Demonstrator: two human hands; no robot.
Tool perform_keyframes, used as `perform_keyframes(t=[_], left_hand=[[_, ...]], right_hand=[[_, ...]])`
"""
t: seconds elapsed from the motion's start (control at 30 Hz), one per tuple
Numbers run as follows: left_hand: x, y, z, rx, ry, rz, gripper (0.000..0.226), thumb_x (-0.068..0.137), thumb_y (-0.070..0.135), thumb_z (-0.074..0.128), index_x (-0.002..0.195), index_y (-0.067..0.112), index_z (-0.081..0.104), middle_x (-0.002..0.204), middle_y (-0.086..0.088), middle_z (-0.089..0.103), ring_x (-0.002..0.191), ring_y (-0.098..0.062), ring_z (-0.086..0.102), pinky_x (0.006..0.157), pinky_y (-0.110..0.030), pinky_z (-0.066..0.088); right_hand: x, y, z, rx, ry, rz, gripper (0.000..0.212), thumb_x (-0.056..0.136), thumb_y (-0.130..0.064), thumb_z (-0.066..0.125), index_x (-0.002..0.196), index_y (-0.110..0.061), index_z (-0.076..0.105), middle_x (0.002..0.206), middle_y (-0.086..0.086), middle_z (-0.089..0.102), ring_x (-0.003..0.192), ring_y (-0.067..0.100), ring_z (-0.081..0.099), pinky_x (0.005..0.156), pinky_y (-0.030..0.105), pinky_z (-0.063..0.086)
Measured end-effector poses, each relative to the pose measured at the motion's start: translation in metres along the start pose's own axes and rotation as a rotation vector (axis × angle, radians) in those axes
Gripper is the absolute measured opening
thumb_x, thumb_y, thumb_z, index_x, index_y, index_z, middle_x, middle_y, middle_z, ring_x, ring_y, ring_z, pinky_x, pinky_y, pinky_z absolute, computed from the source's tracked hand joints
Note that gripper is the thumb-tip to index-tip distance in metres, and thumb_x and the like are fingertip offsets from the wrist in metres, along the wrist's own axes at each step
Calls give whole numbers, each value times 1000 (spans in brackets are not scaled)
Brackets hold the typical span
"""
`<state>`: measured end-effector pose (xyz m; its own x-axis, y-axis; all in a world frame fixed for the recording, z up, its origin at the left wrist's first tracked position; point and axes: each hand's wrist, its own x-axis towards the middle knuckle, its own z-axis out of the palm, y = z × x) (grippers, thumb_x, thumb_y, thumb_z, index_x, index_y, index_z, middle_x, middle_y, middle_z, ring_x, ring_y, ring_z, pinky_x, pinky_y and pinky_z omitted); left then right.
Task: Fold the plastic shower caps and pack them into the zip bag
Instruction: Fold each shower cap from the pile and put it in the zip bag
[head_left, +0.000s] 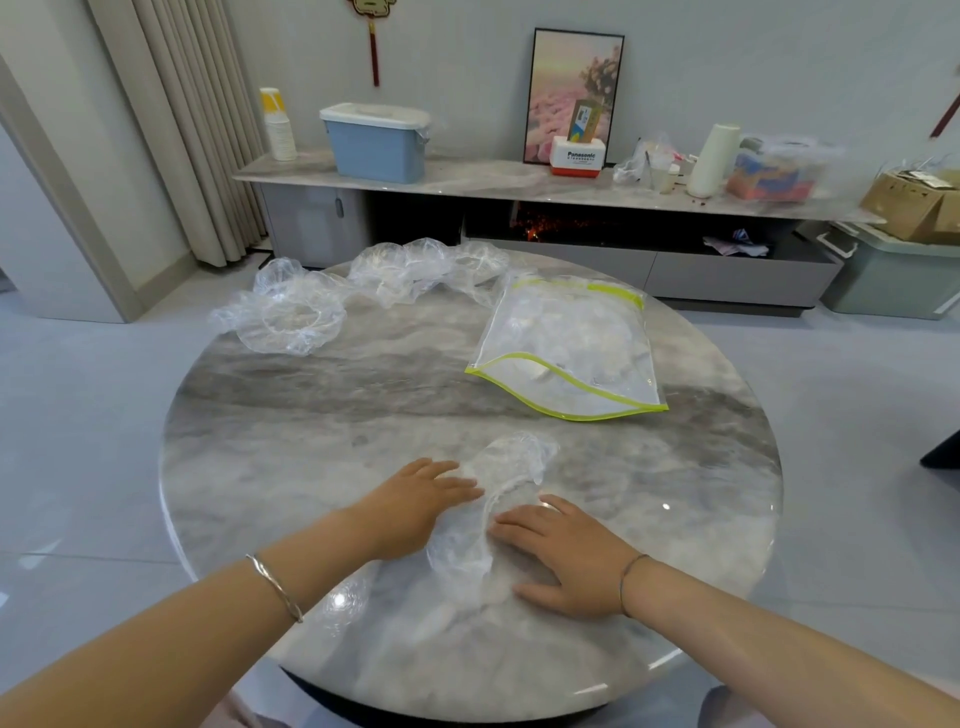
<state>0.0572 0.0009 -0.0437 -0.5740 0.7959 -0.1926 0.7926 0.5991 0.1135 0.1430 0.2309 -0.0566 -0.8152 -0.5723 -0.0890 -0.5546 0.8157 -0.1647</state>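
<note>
Cap (511, 467): clear plastic, crumpled lengthwise, flat on the table (311, 415) between both hands. Left hand (415, 506): fingers straight, pressing the cap's left edge. Right hand (566, 556): fingers spread flat, pressing its right side. Zip bag (566, 348): green-trimmed, lying beyond the right hand, well apart. Loose caps (291, 317): unfolded, far beyond the left hand, at the table's far edge.

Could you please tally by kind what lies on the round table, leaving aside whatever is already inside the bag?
Loose clear shower caps: 3 (near shower cap, far-left shower cap, back shower cap, crumpled, may hide more)
Green-edged zip bag: 1
Total: 4
</note>
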Motion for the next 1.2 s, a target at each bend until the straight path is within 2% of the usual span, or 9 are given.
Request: perform_keyframes(t=[0.13, 0.23, 0.37, 0.6, 0.77, 0.87, 0.97, 1.07, 1.2], left_hand=[[1, 1, 2, 3, -70, -39, 62, 94, 5, 32, 149, 32, 20, 157, 16, 13, 146, -11, 3, 114, -26, -4], [2, 4, 1, 4, -83, -54, 54, 98, 13, 32, 148, 31, 25, 156, 14, 18, 145, -11, 7, 114, -26, -3], [2, 8, -6, -169, -99, -86, 50, 95, 29, 25, 143, 27, 38, 151, 13, 32, 143, -11, 15, 113, -21, 3], [-8, 8, -21, -906, -15, -354, 72, 88, 72, 21, 99, 22, 71, 113, 10, 61, 113, -9, 52, 99, -21, 30], [1, 13, -12, -856, -4, -355, 72, 67, 84, 42, 76, 16, 66, 86, 6, 69, 82, -5, 60, 88, -26, 44], [7, 20, 0, -757, -3, -328, 34, 87, 43, 63, 69, 14, 60, 59, 9, 63, 54, 3, 51, 64, -19, 42], [13, 21, 10, -759, 53, -374, 30, 90, 28, 62, 73, 3, 60, 67, -1, 68, 58, -5, 55, 65, -21, 42], [18, 22, 12, -771, 82, -396, 28, 89, 24, 62, 64, 12, 55, 63, 1, 66, 61, -8, 58, 64, -20, 43], [22, 25, 10, -699, 175, -442, 16, 86, 31, 65, 82, 21, 53, 70, 9, 57, 65, -8, 52, 62, -21, 39]], right_hand=[[5, -5, 2, -57, 22, 69, 78, 77, -69, 35, 144, -29, 29, 138, -6, 43, 128, 14, 39, 115, 40, 13], [14, -9, 11, -224, 266, 8, 50, 80, -54, 41, 120, -30, 58, 106, -5, 61, 97, 14, 60, 102, 40, 42], [25, -9, 17, -152, 516, -109, 21, 85, -28, 49, 82, -25, 70, 93, -3, 63, 81, 16, 60, 93, 30, 37], [27, -15, -9, 1099, 486, 557, 23, 92, -8, 54, 72, -17, 62, 70, -8, 67, 63, 0, 62, 61, 16, 42], [26, -5, -17, 1417, 430, 884, 23, 94, -10, 49, 74, -9, 60, 78, 12, 63, 53, 19, 65, 38, 19, 44], [24, -4, -14, 1332, 382, 977, 16, 93, -9, 48, 78, -9, 54, 75, 7, 61, 50, 17, 65, 38, 21, 44], [23, -2, -11, 872, 478, 948, 7, 88, -14, 54, 94, -13, 51, 90, 1, 57, 71, 16, 57, 64, 29, 47], [19, -3, -12, 410, 631, 549, 27, 86, -24, 52, 112, -16, 54, 114, -2, 50, 99, 13, 51, 86, 28, 42], [19, -4, -6, 164, 343, 289, 65, 85, -50, 16, 141, -24, 40, 153, -3, 25, 141, 13, 19, 112, 27, 9]])
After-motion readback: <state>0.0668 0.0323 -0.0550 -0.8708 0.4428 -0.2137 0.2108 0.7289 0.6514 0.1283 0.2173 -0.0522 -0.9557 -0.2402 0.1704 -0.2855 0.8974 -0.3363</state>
